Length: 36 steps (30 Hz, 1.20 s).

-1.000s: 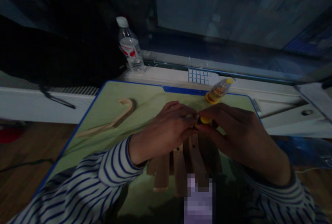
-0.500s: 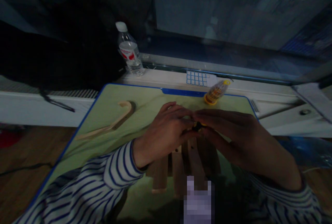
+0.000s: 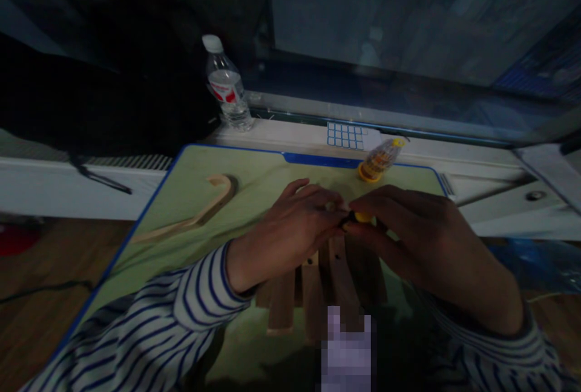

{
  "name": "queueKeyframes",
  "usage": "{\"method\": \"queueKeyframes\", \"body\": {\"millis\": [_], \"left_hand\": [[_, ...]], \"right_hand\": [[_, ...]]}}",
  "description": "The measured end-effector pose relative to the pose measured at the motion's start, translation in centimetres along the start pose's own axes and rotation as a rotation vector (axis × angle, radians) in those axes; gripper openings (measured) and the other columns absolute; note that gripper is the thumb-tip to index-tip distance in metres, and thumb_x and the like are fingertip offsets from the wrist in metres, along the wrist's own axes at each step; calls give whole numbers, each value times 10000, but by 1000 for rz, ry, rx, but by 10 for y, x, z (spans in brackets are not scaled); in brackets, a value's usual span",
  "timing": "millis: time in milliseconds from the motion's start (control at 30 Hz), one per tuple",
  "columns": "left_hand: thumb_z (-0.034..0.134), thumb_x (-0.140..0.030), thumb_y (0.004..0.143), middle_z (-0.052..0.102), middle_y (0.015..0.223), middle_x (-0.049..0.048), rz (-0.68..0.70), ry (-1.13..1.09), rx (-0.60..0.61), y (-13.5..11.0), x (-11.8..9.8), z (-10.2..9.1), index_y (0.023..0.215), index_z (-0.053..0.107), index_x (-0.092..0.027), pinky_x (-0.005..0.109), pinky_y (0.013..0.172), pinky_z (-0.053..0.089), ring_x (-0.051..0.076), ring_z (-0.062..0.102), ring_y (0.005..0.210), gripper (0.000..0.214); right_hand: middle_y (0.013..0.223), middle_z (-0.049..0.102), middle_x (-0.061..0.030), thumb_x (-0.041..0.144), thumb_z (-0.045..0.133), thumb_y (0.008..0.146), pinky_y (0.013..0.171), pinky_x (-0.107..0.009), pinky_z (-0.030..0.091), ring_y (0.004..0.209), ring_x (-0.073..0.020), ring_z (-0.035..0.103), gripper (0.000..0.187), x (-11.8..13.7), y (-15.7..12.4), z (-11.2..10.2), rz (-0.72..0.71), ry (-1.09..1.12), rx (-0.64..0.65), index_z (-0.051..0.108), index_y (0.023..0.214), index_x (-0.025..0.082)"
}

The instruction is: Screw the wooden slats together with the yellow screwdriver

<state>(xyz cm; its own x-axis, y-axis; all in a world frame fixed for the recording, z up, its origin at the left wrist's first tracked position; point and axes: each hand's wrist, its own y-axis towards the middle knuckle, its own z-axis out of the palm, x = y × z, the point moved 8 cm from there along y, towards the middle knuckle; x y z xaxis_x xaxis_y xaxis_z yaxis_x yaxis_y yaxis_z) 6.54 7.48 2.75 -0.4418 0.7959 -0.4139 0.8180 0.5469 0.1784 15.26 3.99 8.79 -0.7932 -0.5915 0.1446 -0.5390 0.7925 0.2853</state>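
A dim window (image 3: 345, 29) is stretching across the background, and a white sill (image 3: 290, 133) is running below it. On the sill, a water bottle (image 3: 229, 98) with a white cap is standing beside a large dark shape (image 3: 113, 95), while a sheet with a blue grid (image 3: 345, 136) is lying farther right. A pale green table (image 3: 258, 183) with a blue edge is filling the middle of the view. Near its far edge, a clear container (image 3: 380, 161) with a yellow base and tip is standing, and a hooked wooden piece (image 3: 209, 210) is lying on the left part of the top. Closer in, several wooden slats (image 3: 281, 304) are lying side by side under the hands, two of them showing dark holes. Above their far ends, the right hand (image 3: 422, 241) is pinching a small yellow-and-black object (image 3: 364, 216) between thumb and fingers. The left hand (image 3: 285, 231) is reaching in from the other side, its fingers bending together at the object's dark end; whether they are gripping anything, one cannot tell. Striped sleeves (image 3: 204, 292) are covering both forearms.
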Motion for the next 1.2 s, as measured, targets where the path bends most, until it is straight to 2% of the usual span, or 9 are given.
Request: {"method": "queueKeyframes", "body": {"millis": [167,300,400,467,600,700,833,1067,1200], "left_hand": [[524,-266,948,601,1237,20,9,-34,-20,-1,0,-2,1112,653,-283,485,1070,280,215,507,1181,210],[615,-345,889,631,1196,32,-18,-63,-94,0,1,-5,1037,688,-269,489,1058,287,224,548,1135,181],[620,-380,880,651,1161,43,-34,-69,-159,0,2,-9,994,702,-241,498,1049,289,226,571,1098,197],[616,-372,885,661,1132,39,-29,-71,-170,0,1,-9,968,706,-232,493,1041,299,222,580,1077,186],[654,-336,861,669,1095,36,-31,-68,-140,1,2,-7,924,716,-230,482,1028,309,220,579,1051,138],[641,-340,870,663,1104,21,-14,-72,-137,1,2,-6,1014,699,-257,469,1032,299,213,566,1058,175],[598,-333,902,656,1108,17,7,-62,-129,1,1,-6,1059,678,-250,434,1013,316,203,556,1052,195],[529,-275,945,641,1139,34,24,-39,-62,0,-1,-4,1041,681,-239,432,1021,328,208,540,1101,184],[478,-232,965,618,1189,35,37,-31,-54,-1,-2,-5,1061,677,-263,438,1025,336,201,532,1119,223]], "right_hand": [[846,636,-35,257,531,923,630,-308,506,723,-168,633,142,4,-1,2,-9,-13,14,575,1025,169],[839,632,-45,268,505,936,625,-306,502,728,-169,626,145,2,-2,2,-4,-18,8,577,1002,161],[829,630,-33,298,515,932,599,-307,514,690,-160,618,158,-1,-1,4,16,12,14,580,990,166],[911,655,-44,307,532,926,640,-324,542,751,-172,640,194,-2,-2,4,16,34,18,574,1057,170],[1262,615,-85,250,545,920,851,-344,557,1053,-192,630,409,-2,-5,0,-24,87,8,473,1316,181],[1331,592,-60,143,536,906,937,-320,529,1131,-166,603,471,1,-8,2,-62,134,46,448,1366,199],[1292,624,-54,93,556,877,900,-319,551,1071,-169,637,480,2,-7,3,-68,143,33,477,1338,199],[1091,701,-68,207,510,933,777,-341,572,879,-186,687,252,1,1,3,-13,47,5,560,1179,188],[1007,706,-64,252,511,939,735,-333,566,838,-188,687,203,3,2,3,-14,-5,-1,572,1118,175]]}}
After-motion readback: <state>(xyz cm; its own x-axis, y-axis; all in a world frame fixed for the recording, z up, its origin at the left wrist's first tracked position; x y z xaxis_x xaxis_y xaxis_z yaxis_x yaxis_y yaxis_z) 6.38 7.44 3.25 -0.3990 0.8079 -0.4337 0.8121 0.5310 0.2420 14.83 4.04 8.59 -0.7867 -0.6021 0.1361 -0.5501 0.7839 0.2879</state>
